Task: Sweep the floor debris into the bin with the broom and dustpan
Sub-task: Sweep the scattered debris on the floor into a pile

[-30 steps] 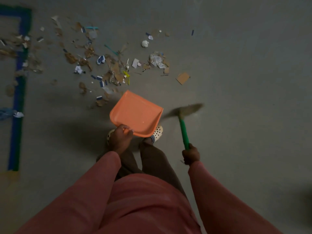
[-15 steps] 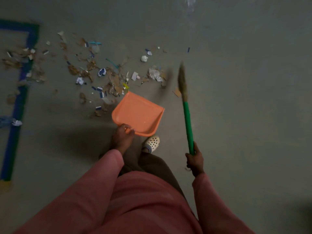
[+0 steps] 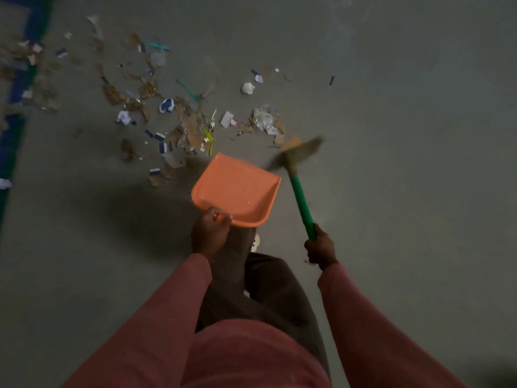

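Swung down: broom (image 3: 297, 191) beside dustpan (image 3: 237, 191), bristles (image 3: 303, 151) blurred.

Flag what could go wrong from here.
1. The broom head is motion-blurred beside a cardboard scrap; a fast swing could flick light debris past the dustpan.
2. The left hand holds the dustpan at its rear rim; whether its lip sits flat on the floor is unclear, so scraps may slide under.
3. Debris reaches the blue tape at left; one pass likely misses it.

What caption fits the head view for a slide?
Left hand holds orange dustpan, right hand grips green broom near scattered debris.
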Action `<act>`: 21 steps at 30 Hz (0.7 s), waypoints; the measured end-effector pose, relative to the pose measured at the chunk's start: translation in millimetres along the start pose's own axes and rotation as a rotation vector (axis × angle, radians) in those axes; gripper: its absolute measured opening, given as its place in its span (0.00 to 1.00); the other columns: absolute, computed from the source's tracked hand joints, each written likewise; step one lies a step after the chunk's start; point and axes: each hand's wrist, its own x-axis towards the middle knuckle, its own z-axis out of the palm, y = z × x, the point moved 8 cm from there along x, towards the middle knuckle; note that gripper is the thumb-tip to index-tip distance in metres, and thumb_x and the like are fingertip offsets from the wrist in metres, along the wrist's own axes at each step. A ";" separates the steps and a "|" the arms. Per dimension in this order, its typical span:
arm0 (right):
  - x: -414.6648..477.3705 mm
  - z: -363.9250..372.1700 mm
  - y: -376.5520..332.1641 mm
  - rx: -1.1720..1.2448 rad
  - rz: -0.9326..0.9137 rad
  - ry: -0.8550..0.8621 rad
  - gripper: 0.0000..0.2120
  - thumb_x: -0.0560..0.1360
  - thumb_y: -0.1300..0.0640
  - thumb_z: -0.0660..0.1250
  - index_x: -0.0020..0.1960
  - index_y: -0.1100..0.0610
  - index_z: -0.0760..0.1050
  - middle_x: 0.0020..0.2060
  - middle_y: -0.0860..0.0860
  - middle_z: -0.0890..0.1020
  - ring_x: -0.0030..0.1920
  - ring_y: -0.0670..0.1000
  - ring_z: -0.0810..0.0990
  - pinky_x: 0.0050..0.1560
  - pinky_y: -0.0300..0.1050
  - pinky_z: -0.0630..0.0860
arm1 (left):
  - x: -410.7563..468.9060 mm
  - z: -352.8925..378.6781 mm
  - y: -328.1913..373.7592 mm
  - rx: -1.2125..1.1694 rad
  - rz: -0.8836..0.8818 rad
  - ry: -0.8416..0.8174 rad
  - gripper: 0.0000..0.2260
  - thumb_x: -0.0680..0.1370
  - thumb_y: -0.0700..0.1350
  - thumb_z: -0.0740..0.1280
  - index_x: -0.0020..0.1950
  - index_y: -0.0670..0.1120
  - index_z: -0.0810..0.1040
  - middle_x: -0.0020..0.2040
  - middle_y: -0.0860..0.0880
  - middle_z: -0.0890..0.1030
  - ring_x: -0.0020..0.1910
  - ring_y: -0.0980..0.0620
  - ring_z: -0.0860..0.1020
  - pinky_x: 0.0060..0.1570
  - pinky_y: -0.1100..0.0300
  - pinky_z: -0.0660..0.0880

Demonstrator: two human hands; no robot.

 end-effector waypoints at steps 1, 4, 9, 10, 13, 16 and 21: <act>4.7 1.0 -23.5 -0.069 -0.053 -0.021 0.38 0.72 0.62 0.65 0.79 0.47 0.62 0.58 0.61 0.82 0.49 0.63 0.84 0.49 0.53 0.83 | 4.1 -1.7 1.3 -0.010 0.006 0.016 0.09 0.73 0.53 0.74 0.47 0.48 0.81 0.46 0.47 0.84 0.47 0.44 0.82 0.45 0.53 0.78; 19.0 3.5 -96.9 -0.278 -0.206 -0.095 0.39 0.72 0.64 0.66 0.80 0.44 0.60 0.58 0.60 0.81 0.51 0.63 0.83 0.50 0.50 0.81 | 11.2 -13.7 2.6 -0.029 -0.060 0.092 0.07 0.73 0.49 0.74 0.46 0.48 0.81 0.45 0.48 0.85 0.46 0.45 0.82 0.42 0.55 0.75; 5.3 -19.2 -175.9 -0.399 -0.385 -0.134 0.41 0.71 0.64 0.65 0.80 0.41 0.60 0.61 0.58 0.81 0.57 0.60 0.82 0.56 0.46 0.76 | 15.3 -36.4 12.8 -0.159 -0.202 0.182 0.05 0.74 0.48 0.74 0.47 0.50 0.80 0.43 0.51 0.81 0.46 0.46 0.81 0.42 0.60 0.69; -1.6 -28.8 -177.7 -0.374 -0.401 -0.122 0.40 0.71 0.65 0.64 0.79 0.40 0.61 0.60 0.57 0.82 0.55 0.60 0.82 0.53 0.44 0.76 | 17.3 -40.8 18.2 -0.182 -0.221 0.191 0.05 0.75 0.48 0.73 0.48 0.50 0.81 0.44 0.51 0.81 0.48 0.45 0.81 0.43 0.60 0.69; -22.2 -63.4 -161.9 -0.318 -0.420 -0.083 0.40 0.71 0.66 0.65 0.79 0.40 0.63 0.58 0.56 0.84 0.50 0.58 0.84 0.48 0.41 0.75 | 29.3 -50.1 42.0 -0.237 -0.269 0.199 0.08 0.76 0.48 0.73 0.51 0.46 0.82 0.50 0.45 0.84 0.50 0.44 0.81 0.45 0.59 0.69; -29.7 -105.5 -135.7 -0.265 -0.376 -0.018 0.41 0.71 0.67 0.67 0.79 0.41 0.63 0.58 0.52 0.84 0.50 0.56 0.84 0.49 0.40 0.75 | 47.0 -51.5 71.6 -0.259 -0.281 0.187 0.09 0.76 0.50 0.73 0.50 0.46 0.81 0.50 0.44 0.84 0.50 0.43 0.81 0.45 0.57 0.72; -11.5 -157.8 -98.4 -0.159 -0.146 0.050 0.40 0.72 0.67 0.67 0.79 0.41 0.62 0.54 0.58 0.84 0.38 0.56 0.82 0.41 0.50 0.81 | 77.8 -37.8 110.8 -0.207 -0.235 0.133 0.10 0.74 0.53 0.72 0.46 0.47 0.80 0.45 0.46 0.84 0.46 0.42 0.82 0.46 0.52 0.78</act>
